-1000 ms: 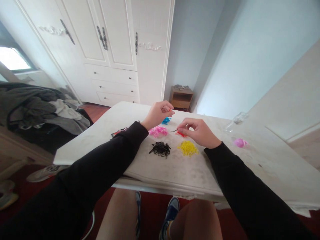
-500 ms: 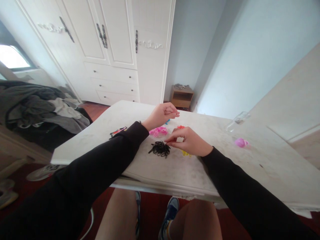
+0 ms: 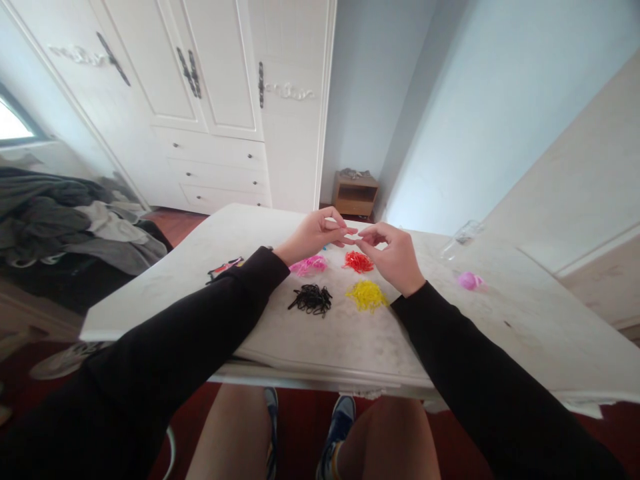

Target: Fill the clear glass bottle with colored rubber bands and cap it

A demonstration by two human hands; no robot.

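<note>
Five little heaps of what look like tiny elastic bands, though the blue heap (image 3: 325, 247) is mostly hidden behind the left hand (image 3: 320, 233), so I only get a sliver of it. The red heap (image 3: 359, 262) sits on the worktop (image 3: 315, 347) right under the fingertips, a bit toward the person, and the right hand (image 3: 393, 252) overlaps its far-right edge in the view. Yellow heap (image 3: 367, 295) is nearer the person, below the right hand. Pink heap (image 3: 310, 266) is tucked by the left wrist, and the black heap (image 3: 312, 300) is just nearer than that.

As for the hands: they're up above the worktop, fingertips almost meeting, thumb and fingers brought close together on each. Honestly can't tell if there's a band pinched between them, way too small and blurry.

Handling-wise, my guess is these weigh next to nothing, soft and stretchy, probably a bit grippy and prone to tangling. I'd pick one loop off the edge of a heap with thumb and fingertip, hold it by opposite sides, and go easy on the stretch, since thin ones could snap or ping away.
</note>
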